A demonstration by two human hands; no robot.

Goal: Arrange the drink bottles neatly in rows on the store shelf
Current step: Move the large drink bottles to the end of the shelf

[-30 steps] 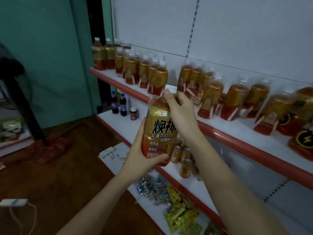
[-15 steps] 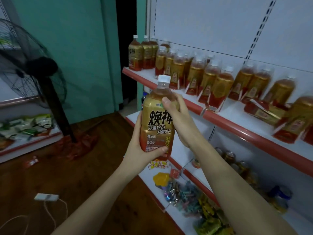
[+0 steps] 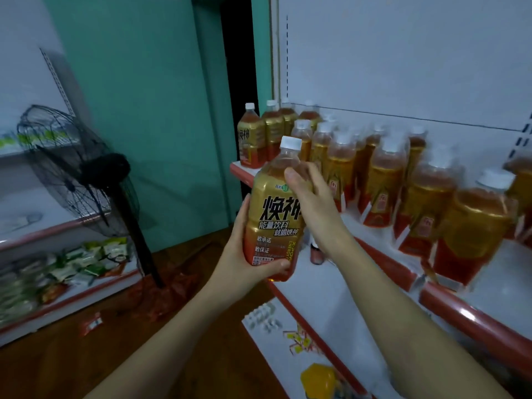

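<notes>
I hold a gold-labelled drink bottle (image 3: pixel 273 214) with a white cap upright in front of the shelf's left end. My left hand (image 3: pixel 244 254) grips its lower part from the left and underneath. My right hand (image 3: pixel 309 194) wraps around its shoulder from the right. Several matching bottles (image 3: pixel 383 180) stand in loose rows on the upper white shelf with a red front edge (image 3: pixel 449 300). A few more bottles (image 3: pixel 253 139) stand at the far left end of that shelf.
A lower shelf (image 3: pixel 316 306) carries a small dark bottle (image 3: pixel 316 251), white packets and sweets. A black standing fan (image 3: pixel 86 174) stands left on the wooden floor, beside another shelf with green packets (image 3: pixel 80 263). A dark doorway lies behind.
The view has swung left and closer to the shelf's left end. The bottle stays upright in both hands, now nearer the left-end bottles.
</notes>
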